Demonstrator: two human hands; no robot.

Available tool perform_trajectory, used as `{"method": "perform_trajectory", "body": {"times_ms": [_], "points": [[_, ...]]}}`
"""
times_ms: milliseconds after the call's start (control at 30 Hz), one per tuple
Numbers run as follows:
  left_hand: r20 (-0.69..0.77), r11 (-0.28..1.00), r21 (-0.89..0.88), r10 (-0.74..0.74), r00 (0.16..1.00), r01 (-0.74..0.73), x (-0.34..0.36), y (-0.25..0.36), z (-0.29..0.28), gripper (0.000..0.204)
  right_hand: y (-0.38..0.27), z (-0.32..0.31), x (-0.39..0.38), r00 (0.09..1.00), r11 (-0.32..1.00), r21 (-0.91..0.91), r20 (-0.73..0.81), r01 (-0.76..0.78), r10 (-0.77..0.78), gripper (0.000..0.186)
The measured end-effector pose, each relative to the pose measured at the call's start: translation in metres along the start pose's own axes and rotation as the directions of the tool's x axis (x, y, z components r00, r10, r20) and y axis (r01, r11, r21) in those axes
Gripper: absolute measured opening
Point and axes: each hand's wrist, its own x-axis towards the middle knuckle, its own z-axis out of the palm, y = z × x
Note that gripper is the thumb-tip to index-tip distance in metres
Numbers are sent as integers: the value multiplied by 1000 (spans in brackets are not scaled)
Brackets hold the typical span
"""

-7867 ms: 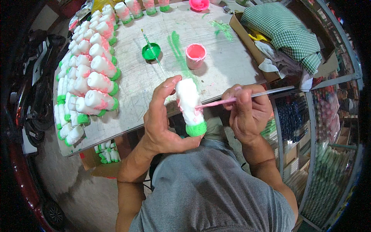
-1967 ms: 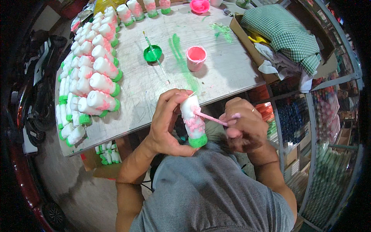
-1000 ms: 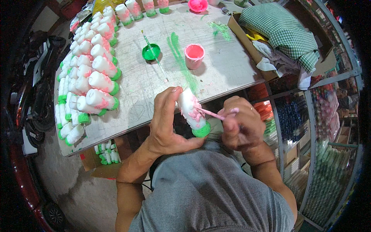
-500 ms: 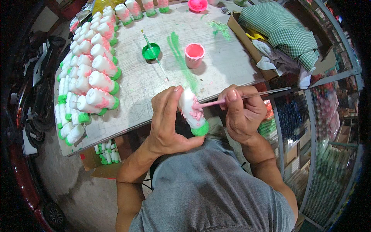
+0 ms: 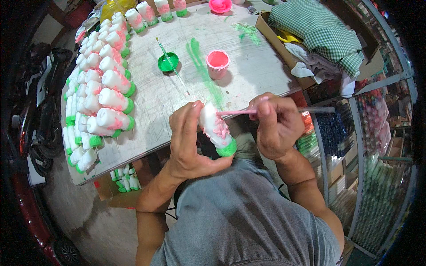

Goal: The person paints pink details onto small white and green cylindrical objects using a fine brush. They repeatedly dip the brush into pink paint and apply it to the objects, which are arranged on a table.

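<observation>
My left hand holds a white candle-like piece with raised pink decoration and a green base, the fingers at its white end and the thumb near the green one. A thin paintbrush is pinched in my right hand. Its pink tip meets the white part of the piece, above the pink relief. The brush's clear handle is blurred, pointing right. Beyond my hands on the table, a cup of pink paint stands upright. Left of it, a second brush lies across a green paint dish.
Many similar painted pieces lie in rows along the table's left side. A bright pink bowl sits at the far edge. At right are a cardboard box with checkered cloth and shelves of wrapped goods.
The brush tip has moved up from the pink relief to the white part of the piece, and the handle has swung nearly level. The view has shifted slightly.
</observation>
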Motion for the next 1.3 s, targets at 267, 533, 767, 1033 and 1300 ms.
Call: {"method": "perform_trajectory", "body": {"times_ms": [267, 533, 767, 1033, 1300], "points": [[11, 994, -64, -89, 996, 89, 4, 4, -4, 109, -9, -11, -9, 969, 978, -50, 156, 203, -193, 8], [-34, 963, -245, -121, 992, 109, 0, -6, 2, 107, -8, -13, -10, 976, 986, -17, 144, 166, -162, 8], [19, 827, -556, -84, 996, 80, -5, -19, 3, 126, -6, -12, -4, 997, 950, 307, -31, -62, 76, 14], [-7, 840, -541, -34, 999, 25, -7, -19, 4, 126, 0, -2, -5, 959, 863, 429, 25, -266, 283, 15], [9, 816, -577, -46, 999, 43, -10, -22, 3, 126, -1, 1, -4, 997, 990, 133, 56, 36, -44, 15]]}}
